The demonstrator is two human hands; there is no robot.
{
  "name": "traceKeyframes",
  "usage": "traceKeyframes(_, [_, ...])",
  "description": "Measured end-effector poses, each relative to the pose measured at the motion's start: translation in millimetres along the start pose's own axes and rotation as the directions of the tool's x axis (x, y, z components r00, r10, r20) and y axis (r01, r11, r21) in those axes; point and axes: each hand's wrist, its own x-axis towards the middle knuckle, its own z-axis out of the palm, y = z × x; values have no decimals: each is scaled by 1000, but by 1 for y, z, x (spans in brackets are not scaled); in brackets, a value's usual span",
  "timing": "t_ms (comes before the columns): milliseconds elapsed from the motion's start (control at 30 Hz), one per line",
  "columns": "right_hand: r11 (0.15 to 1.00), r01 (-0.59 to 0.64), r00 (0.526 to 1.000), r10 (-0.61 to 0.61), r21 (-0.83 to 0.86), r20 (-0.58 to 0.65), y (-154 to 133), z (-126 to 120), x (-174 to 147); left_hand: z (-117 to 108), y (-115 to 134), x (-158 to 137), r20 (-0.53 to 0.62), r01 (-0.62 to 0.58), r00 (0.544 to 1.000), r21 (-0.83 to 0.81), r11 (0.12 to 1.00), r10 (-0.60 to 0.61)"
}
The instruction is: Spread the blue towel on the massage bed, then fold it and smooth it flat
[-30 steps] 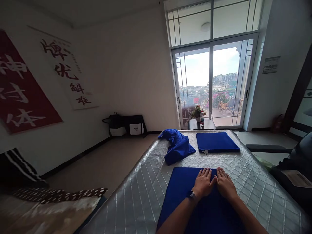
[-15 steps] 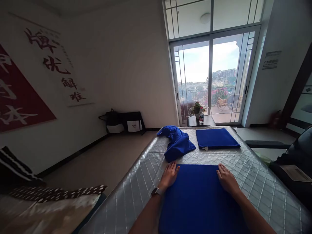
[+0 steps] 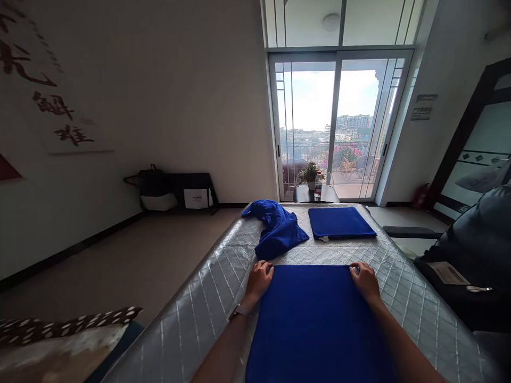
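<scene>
A smooth blue cloth (image 3: 315,319) lies spread on the mattress (image 3: 199,314), its near end running out of view. At its far left corner my left hand (image 3: 258,279) is closed, fingers curled over the edge. My right hand (image 3: 365,282) pinches the far right corner in the same way. Just beyond my left hand sits a crumpled blue cloth (image 3: 279,229). Farther back, to the right, rests a neatly folded blue cloth (image 3: 341,222) with a small white tag at its near edge.
Behind the mattress, a small dark table (image 3: 319,194) carries a potted plant (image 3: 310,173) and a bottle (image 3: 318,186). On the right stands a dark chair (image 3: 475,239). A patterned cushion (image 3: 59,346) is at the lower left. Bags (image 3: 155,191) lie along the left wall.
Both hands have gone from lying flat on the cloth's sides to curled fingers gripping its far corners. The view has turned slightly right.
</scene>
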Motion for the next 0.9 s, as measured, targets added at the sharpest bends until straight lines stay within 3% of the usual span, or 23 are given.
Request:
traceKeyframes(233, [962, 11, 1000, -11, 273, -2, -4, -7, 0, 2, 1, 0, 8, 3, 1000, 3, 1000, -3])
traceKeyframes(433, [896, 89, 995, -57, 435, -86, -16, -22, -1, 0, 3, -2, 18, -17, 1000, -19, 1000, 17])
traceKeyframes(667, [856, 286, 955, -216, 431, -204, -36, -43, -16, -6, 10, -4, 0, -18, 1000, -119, 993, 19])
traceKeyframes(900, [869, 326, 934, -235, 373, -268, -43, -53, -22, -17, 15, -1, -21, 51, 998, -364, 930, -63])
